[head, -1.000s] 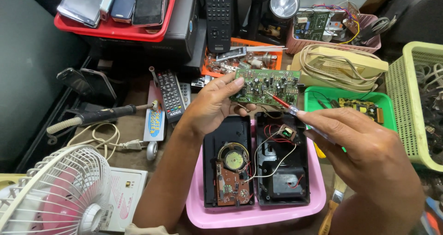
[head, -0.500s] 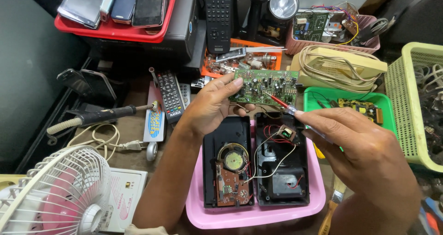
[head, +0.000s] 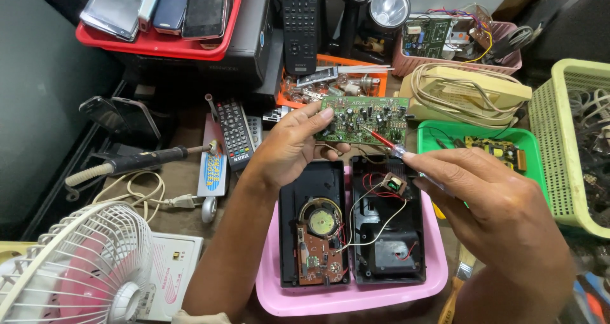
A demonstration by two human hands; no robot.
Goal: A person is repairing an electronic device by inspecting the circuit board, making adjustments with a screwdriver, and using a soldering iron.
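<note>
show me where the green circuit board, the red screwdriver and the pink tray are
green circuit board [head: 365,119], head view, middle of its component side.
red screwdriver [head: 383,141], head view, red shaft near the tip.
pink tray [head: 356,297], head view, bare front rim.

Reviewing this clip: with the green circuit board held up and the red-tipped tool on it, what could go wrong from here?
1. The left hand pinches the green circuit board by one edge only; pressure from the red-tipped tool in the right hand might tilt it.
2. Thin wires run into the open black casing; lifting the board further may strain them.
</note>
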